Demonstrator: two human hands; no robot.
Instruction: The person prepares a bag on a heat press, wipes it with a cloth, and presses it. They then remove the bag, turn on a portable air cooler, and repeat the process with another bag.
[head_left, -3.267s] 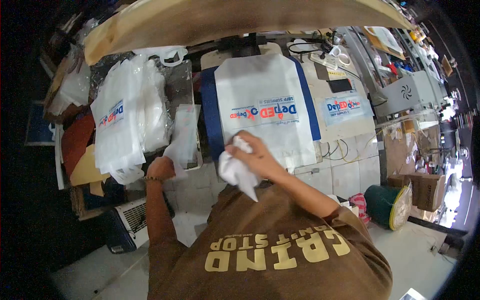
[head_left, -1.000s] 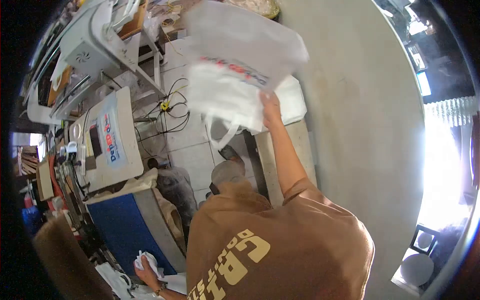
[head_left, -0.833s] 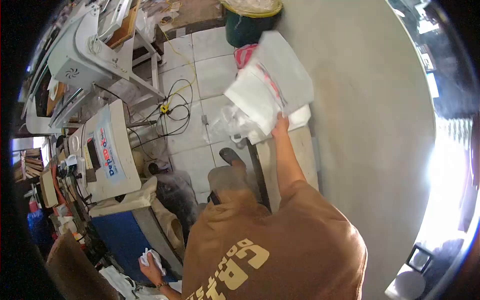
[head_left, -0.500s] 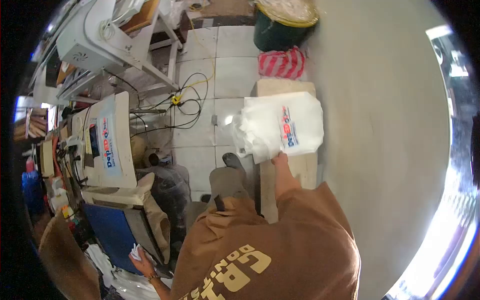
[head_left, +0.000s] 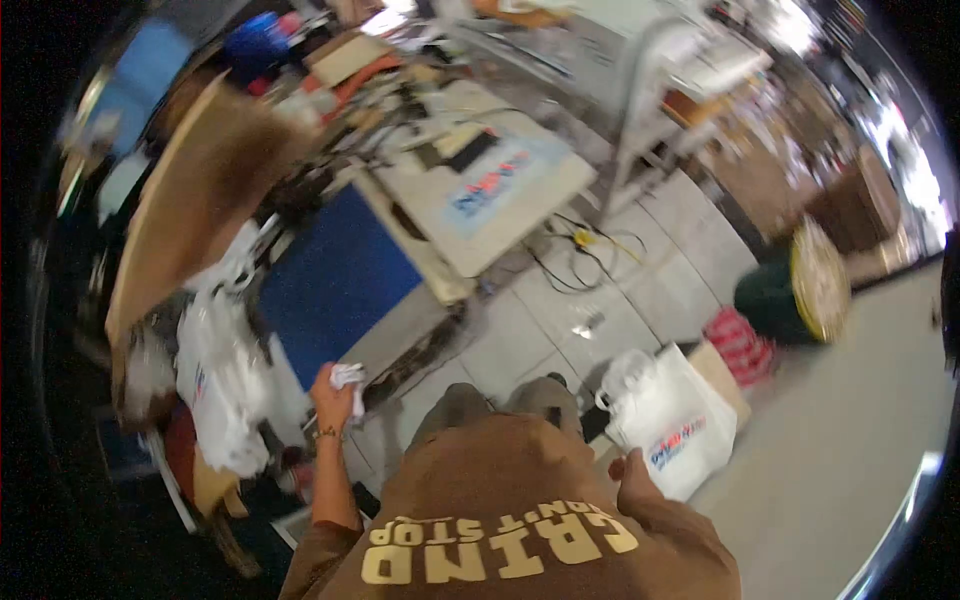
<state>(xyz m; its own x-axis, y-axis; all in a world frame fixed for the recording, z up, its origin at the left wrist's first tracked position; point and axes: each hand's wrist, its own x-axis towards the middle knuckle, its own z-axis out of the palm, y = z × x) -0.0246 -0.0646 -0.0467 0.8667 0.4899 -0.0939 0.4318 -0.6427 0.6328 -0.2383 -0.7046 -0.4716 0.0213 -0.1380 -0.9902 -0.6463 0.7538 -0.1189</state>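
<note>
Left hand [head_left: 330, 398] clenched around crumpled white cloth [head_left: 347, 376], just beside blue pad [head_left: 335, 280] on work desk [head_left: 402, 335]. Right hand [head_left: 635, 475] at near edge of printed white bag [head_left: 668, 425]. Picture is blurred, so I cannot tell if fingers grip bag or only touch it. Bag lies near right on low desk [head_left: 725, 368], handles toward far side. I judge step in hand is laying bag down flat. To do it well: keep print side up, leave no fold across print, let go only when bag rests fully, keep cloth away from bag.

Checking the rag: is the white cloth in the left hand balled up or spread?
Balled up: the white cloth shows as a small wad gripped in the left hand.
</note>
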